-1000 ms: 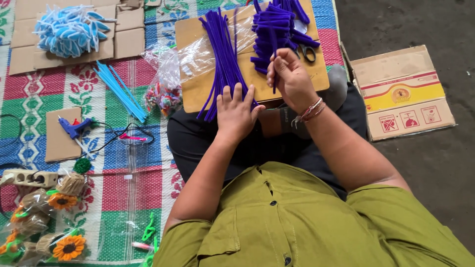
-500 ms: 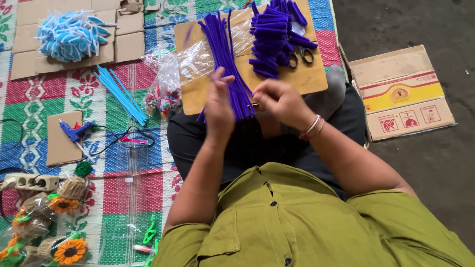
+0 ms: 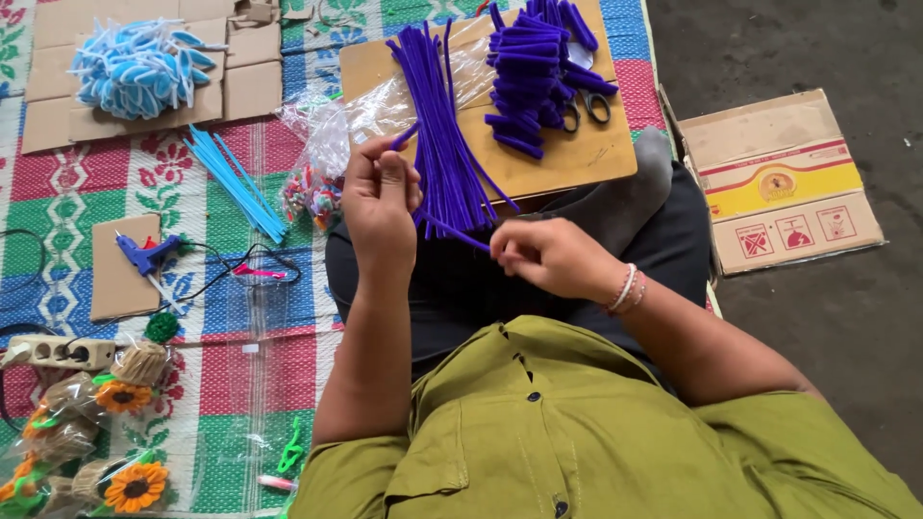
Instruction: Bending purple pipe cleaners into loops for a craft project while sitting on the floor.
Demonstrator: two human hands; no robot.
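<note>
Since half a second ago both hands have come off the board toward the lap, drawing one purple stem out of the pile. Left hand (image 3: 380, 197): fingers curled shut, pinching the upper end of the purple pipe cleaner (image 3: 452, 231), which shows past the fingertips. Right hand (image 3: 548, 258): closed in a pinch on the lower end. The stem runs slanted between the two hands, above the dark lap.

Counts:
- 1 cardboard board (image 3: 577, 159) across the knees.
- 1 loose bundle of long purple stems (image 3: 442, 125) on it; number too many to tell.
- 1 heap of short folded purple pieces (image 3: 529, 77), uncounted.
- 1 pair of scissors (image 3: 585, 104), just beside that heap.
- 1 bunch of light blue stems (image 3: 231, 178) on the mat (image 3: 58, 183).
- 1 pile of blue-and-white shapes (image 3: 135, 67) on flat cardboard.
- 1 blue glue gun (image 3: 144, 255) on a small card.
- 2 yellow craft sunflowers (image 3: 135, 485) visible lower left.
- 1 flattened carton (image 3: 784, 183) on the floor, right.
</note>
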